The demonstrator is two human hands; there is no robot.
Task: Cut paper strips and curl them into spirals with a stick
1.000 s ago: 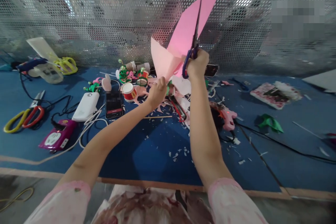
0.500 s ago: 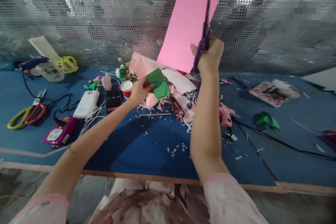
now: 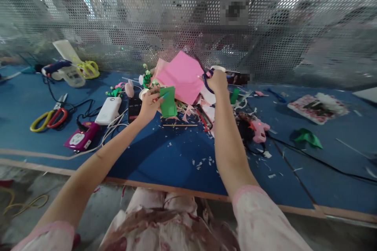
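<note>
My left hand (image 3: 150, 104) pinches a small green paper piece (image 3: 168, 102) by its left edge, above the scraps. In my right hand (image 3: 218, 81) are scissors with dark blue handles (image 3: 207, 79); their blades point up and left, along the edge of a pink paper sheet (image 3: 182, 76). That sheet leans over the pile at the back of the table. Below it, a red and black cutter (image 3: 204, 117) lies among pale paper scraps. A thin wooden stick (image 3: 180, 125) rests on the blue tabletop in front of the green paper.
To the left are yellow-and-red scissors (image 3: 49, 117), a purple power box (image 3: 81, 136), a white power bank (image 3: 108, 111), cables and a phone (image 3: 134, 109). On the right lie a pink glue gun (image 3: 259, 130) and a green scrap (image 3: 308, 137). A perforated metal screen (image 3: 165, 15) stands behind.
The pink sheet has dropped from upright onto the pile. My right hand has come down and slightly left with the scissors. My left hand still holds the green paper, now turned more upright.
</note>
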